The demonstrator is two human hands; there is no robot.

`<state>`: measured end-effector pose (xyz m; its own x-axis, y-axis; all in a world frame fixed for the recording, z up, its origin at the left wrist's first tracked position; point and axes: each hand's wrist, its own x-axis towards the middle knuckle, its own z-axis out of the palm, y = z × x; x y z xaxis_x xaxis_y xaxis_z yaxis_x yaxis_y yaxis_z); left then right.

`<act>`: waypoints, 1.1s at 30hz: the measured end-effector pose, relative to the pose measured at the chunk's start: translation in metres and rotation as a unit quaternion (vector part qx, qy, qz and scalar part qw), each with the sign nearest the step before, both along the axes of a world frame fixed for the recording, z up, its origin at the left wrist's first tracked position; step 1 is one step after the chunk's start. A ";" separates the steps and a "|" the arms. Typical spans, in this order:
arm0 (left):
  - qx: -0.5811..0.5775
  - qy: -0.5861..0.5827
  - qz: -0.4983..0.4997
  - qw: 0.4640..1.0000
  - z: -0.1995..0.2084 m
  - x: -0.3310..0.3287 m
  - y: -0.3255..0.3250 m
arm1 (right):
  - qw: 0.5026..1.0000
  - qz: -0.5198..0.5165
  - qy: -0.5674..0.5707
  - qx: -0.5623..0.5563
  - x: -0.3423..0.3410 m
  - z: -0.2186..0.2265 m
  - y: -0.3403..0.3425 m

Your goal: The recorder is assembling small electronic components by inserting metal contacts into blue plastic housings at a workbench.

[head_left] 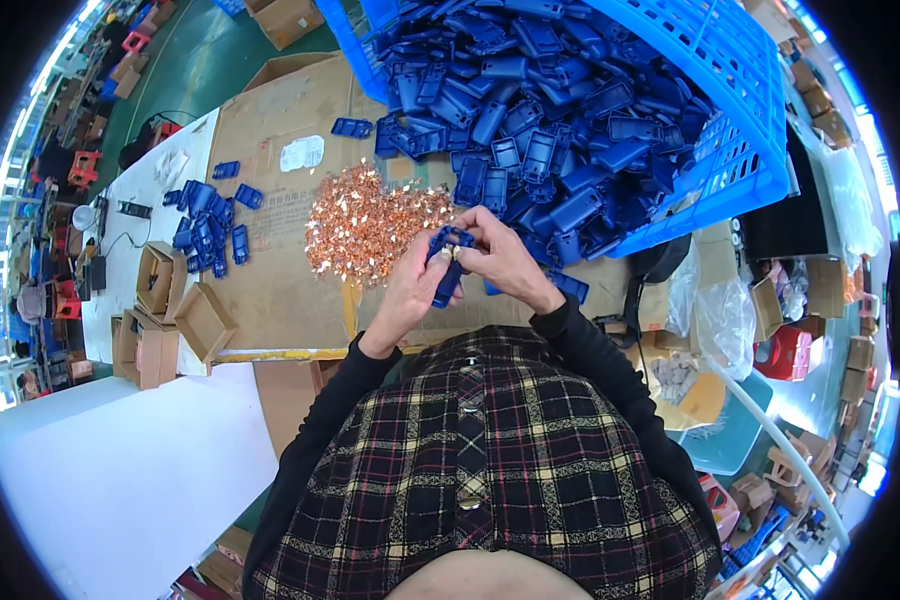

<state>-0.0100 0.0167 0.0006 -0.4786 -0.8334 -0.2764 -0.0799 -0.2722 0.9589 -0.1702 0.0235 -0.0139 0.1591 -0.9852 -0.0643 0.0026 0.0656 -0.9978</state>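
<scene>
Between my two hands, in front of my chest, is a dark blue plastic housing (448, 286). My left hand (410, 290) grips it from the left side, fingers wrapped round its body. On the right, my right hand (502, 256) pinches its upper end, with the thumb pressed against the top. Whether a small metal part sits under the fingertips is too small to tell. Just beyond my left hand lies a heap of small copper-coloured metal pieces (360, 225). Past my right hand, many similar blue housings (540, 150) spill from a tipped bright blue crate (715, 165).
Cardboard (270, 290) covers the worktable. A smaller group of blue housings (205, 220) lies at the left. Open small cardboard boxes (205, 320) stand at the table's left front corner. Plastic bags (725, 320) and a teal tub (735, 425) are at the right.
</scene>
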 end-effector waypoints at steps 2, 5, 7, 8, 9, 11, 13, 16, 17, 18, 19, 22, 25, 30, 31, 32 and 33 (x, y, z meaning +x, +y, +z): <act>0.006 -0.002 -0.004 1.000 0.000 0.000 0.001 | 1.000 -0.001 -0.007 0.002 0.000 0.005 0.001; 0.009 -0.025 0.006 1.000 0.001 0.000 0.004 | 0.998 0.001 0.058 0.016 0.001 0.013 0.004; 0.012 -0.014 0.008 1.000 -0.001 0.001 0.005 | 0.999 -0.012 0.039 0.030 0.006 0.016 0.006; 0.013 -0.015 0.008 1.000 -0.003 0.002 0.005 | 0.999 -0.011 0.038 0.030 0.007 0.013 0.006; 0.019 -0.004 0.004 1.000 -0.004 0.004 0.005 | 0.999 -0.005 0.014 0.043 0.008 0.007 0.006; 0.026 0.006 0.001 1.000 -0.005 0.007 0.006 | 0.998 0.004 -0.012 0.057 0.009 -0.007 0.004; 0.064 0.010 0.002 0.998 -0.002 0.009 0.007 | 0.998 0.040 -0.026 0.050 0.009 -0.018 0.002; 0.056 0.022 0.017 0.998 -0.002 0.020 0.013 | 0.995 0.083 0.016 0.062 0.014 0.000 0.000; 0.057 0.022 0.018 0.998 -0.003 0.021 0.014 | 0.994 0.084 0.017 0.063 0.014 -0.004 -0.001; 0.053 0.003 0.012 0.999 -0.005 0.022 0.015 | 0.994 0.093 0.039 0.049 0.014 -0.012 -0.003; 0.048 -0.017 0.006 0.999 -0.007 0.024 0.016 | 0.992 0.101 0.061 0.036 0.015 -0.017 -0.004; 0.057 -0.028 0.038 0.997 -0.018 0.036 0.020 | 0.986 0.087 0.143 0.000 0.030 -0.010 -0.004; 0.042 -0.046 0.049 0.997 -0.028 0.050 0.018 | 0.987 0.046 0.155 -0.004 0.048 -0.018 -0.001; 0.069 -0.182 0.069 0.978 -0.076 0.081 -0.011 | 0.975 0.093 0.065 0.192 0.058 -0.054 -0.016; 0.103 -0.080 0.120 0.984 -0.091 0.100 -0.025 | 0.975 0.093 0.066 0.193 0.053 -0.078 -0.017; 0.133 0.020 0.178 0.975 -0.118 0.137 -0.037 | 0.973 0.100 0.158 0.134 0.052 -0.106 -0.017; 0.034 -0.007 0.252 0.967 -0.153 0.198 -0.051 | 0.961 0.113 0.245 0.067 0.061 -0.125 -0.017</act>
